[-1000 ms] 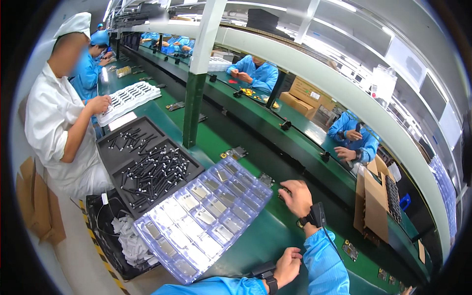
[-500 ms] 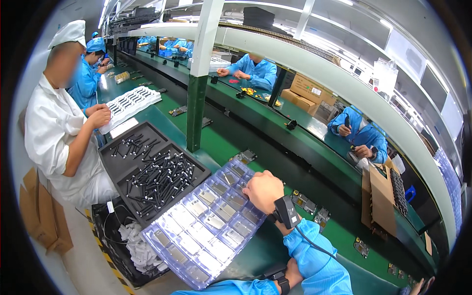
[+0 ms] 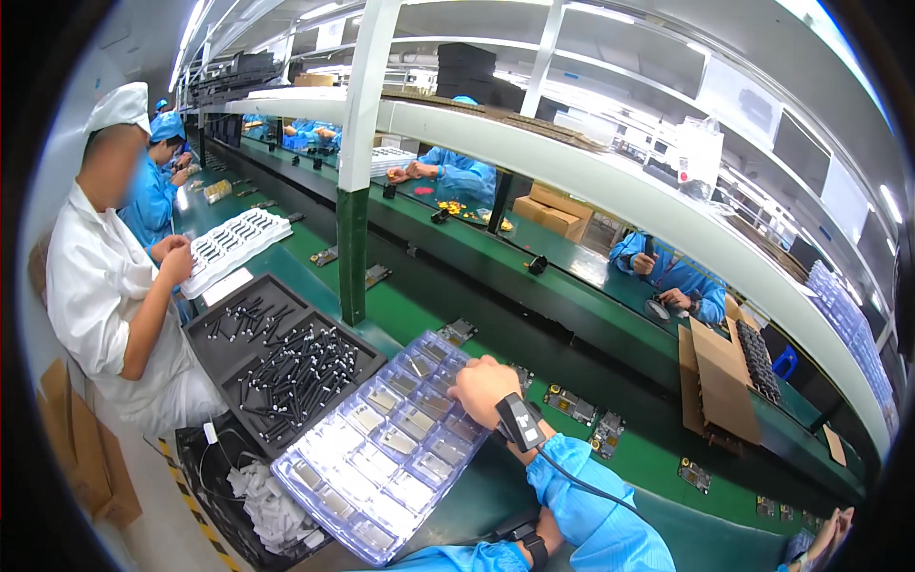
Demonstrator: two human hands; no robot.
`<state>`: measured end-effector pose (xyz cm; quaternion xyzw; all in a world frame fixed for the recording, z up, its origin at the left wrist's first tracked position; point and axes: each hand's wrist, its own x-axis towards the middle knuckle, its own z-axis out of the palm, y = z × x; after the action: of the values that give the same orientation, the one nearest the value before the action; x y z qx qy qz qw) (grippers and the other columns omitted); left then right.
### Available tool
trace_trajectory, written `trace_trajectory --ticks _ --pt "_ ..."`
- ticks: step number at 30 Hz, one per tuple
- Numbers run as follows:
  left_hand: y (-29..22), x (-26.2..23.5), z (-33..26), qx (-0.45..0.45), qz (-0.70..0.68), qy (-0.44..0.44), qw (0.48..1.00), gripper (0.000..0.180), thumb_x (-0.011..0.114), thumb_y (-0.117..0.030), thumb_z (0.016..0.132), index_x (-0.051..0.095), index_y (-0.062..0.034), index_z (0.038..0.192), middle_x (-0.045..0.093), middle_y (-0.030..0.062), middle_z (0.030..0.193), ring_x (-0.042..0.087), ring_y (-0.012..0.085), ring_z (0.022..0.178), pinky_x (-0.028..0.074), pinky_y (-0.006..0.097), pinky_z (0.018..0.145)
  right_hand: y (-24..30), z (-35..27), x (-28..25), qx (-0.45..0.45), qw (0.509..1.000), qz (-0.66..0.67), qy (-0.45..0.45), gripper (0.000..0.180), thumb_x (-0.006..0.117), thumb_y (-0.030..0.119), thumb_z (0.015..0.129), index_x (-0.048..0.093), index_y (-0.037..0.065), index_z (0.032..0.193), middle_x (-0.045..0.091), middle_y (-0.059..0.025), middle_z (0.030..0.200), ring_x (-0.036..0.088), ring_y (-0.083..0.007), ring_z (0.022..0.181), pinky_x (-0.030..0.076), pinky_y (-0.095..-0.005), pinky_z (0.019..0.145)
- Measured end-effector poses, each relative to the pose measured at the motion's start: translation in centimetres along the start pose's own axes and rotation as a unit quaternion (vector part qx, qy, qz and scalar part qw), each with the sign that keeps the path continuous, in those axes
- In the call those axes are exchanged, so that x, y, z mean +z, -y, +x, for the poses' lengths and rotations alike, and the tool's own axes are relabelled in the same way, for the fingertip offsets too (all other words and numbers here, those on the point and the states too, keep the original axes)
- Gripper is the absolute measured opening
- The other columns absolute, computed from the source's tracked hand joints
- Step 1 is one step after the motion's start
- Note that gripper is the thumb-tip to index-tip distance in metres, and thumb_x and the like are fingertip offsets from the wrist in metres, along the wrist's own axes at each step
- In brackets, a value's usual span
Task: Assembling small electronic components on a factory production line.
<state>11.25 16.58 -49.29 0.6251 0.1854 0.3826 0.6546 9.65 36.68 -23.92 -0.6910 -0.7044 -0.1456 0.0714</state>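
The right hand (image 3: pixel 484 386) rests curled on the far edge of the clear blister tray (image 3: pixel 381 448); left hand hidden, grip unknowable. A careless push could slide the tray off the worktop (image 3: pixel 629 458).

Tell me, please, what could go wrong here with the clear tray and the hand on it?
1. The clear tray seems to reach past the table's near edge, above a black bin; a push from the right hand might tip it.
2. That hand rests on the tray's far corner, so it could knock small parts out of their pockets.
3. The wrist cable hangs near the tray and might catch on it.
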Motion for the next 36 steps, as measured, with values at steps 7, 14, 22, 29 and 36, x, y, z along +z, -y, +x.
trace_trajectory --ticks 7,14,22,29,36 --pt "2.3 0.9 0.4 -0.071 -0.165 0.004 0.984 0.045 0.062 -0.019 0.098 0.050 -0.0016 0.138 0.065 0.0141 0.120 0.065 0.0246 0.107 0.055 0.039 0.093 -0.6 -0.4 1.2 0.025 0.999 -0.039 0.000 0.016 0.068 0.019 0.082 0.077 0.007 0.084 0.072 -0.0095 0.094 0.066 -0.0308 0.101 0.059 -0.0429 0.080" --pt "-0.7 -1.5 4.8 -0.022 -0.065 0.007 0.998 0.039 0.058 -0.009 0.098 0.049 -0.0031 0.135 0.061 0.0125 0.125 0.067 0.0302 0.094 0.059 0.044 0.084 -3.9 -6.7 -3.6 0.055 0.979 0.150 -0.127 0.021 0.059 0.022 0.092 0.071 0.007 0.082 0.069 -0.0158 0.081 0.068 -0.0370 0.077 0.056 -0.0467 0.068" --pt "-10.6 -2.7 3.3 -0.128 -0.126 0.026 0.983 0.027 0.051 -0.005 0.100 0.051 -0.0005 0.127 0.061 0.0120 0.112 0.063 0.0149 0.092 0.061 0.031 0.064 -9.1 -30.6 -2.1 0.175 0.961 0.172 -0.124 0.009 0.071 0.012 0.086 0.070 0.005 0.082 0.069 -0.0147 0.078 0.069 -0.0354 0.071 0.055 -0.0438 0.063" --pt "-11.3 -4.5 6.2 0.226 0.368 -0.040 0.901 0.028 0.066 -0.006 0.081 0.062 -0.0058 0.109 0.061 0.0154 0.113 0.052 0.0378 0.114 0.042 0.049 0.101 -8.1 -41.3 -0.2 0.226 0.948 0.119 -0.188 0.008 0.075 0.013 0.084 0.076 0.008 0.090 0.073 -0.0076 0.095 0.069 -0.0298 0.083 0.058 -0.0407 0.076" --pt "-11.2 -4.3 12.9 0.182 0.608 -0.110 0.765 0.055 0.074 -0.020 0.081 0.054 0.0012 0.127 0.047 0.0304 0.136 0.038 0.0499 0.134 0.038 0.056 0.110 -7.8 -42.5 -0.2 0.228 0.950 0.131 -0.171 0.012 0.075 0.014 0.084 0.074 0.010 0.095 0.070 -0.0051 0.100 0.067 -0.0281 0.091 0.057 -0.0387 0.081"
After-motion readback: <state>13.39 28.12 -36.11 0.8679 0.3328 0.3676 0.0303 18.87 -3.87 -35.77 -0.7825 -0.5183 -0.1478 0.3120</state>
